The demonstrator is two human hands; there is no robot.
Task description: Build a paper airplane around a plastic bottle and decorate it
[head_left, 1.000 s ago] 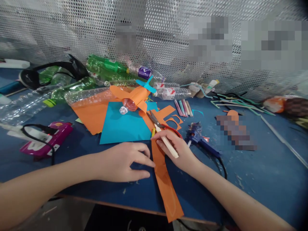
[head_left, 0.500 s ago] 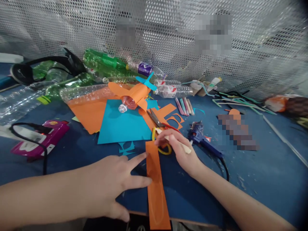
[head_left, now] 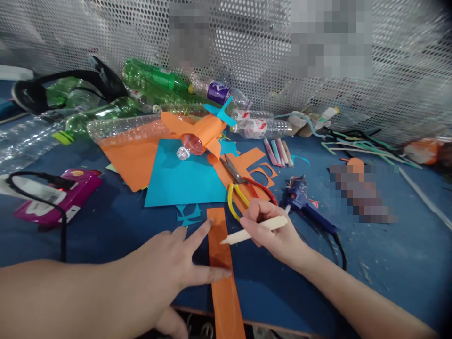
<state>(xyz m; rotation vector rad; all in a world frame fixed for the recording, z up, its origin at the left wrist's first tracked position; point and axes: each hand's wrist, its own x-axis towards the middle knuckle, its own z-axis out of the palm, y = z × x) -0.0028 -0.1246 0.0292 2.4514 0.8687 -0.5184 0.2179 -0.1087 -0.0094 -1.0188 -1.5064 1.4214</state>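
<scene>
My left hand (head_left: 165, 266) has its fingers spread, with two fingertips pressing down on an orange paper strip (head_left: 219, 256). That strip lies lengthwise towards me and reaches past the table's front edge; a faint pale curved line shows on its near part. In my right hand (head_left: 273, 230) is a cream-coloured marker (head_left: 240, 236), tip pointing left at the strip's right side. Whether the tip touches the paper I cannot tell. Just beyond my right fingers lie scissors (head_left: 236, 175) with one red and one yellow handle, blades apart, on orange paper scraps (head_left: 249, 160).
A blue paper sheet (head_left: 187, 181) lies under a bottle plane (head_left: 203, 132) wrapped in orange paper. A blue glue gun (head_left: 310, 207) rests right, near several pastel markers (head_left: 278, 151). Left is a purple device (head_left: 79, 188) with a black cable. Plastic bottles (head_left: 151, 77) line the mesh wall.
My right hand has drawn back towards me and turned the marker so its tip points left at the strip. The left hand still presses on the strip, which sits slightly further left.
</scene>
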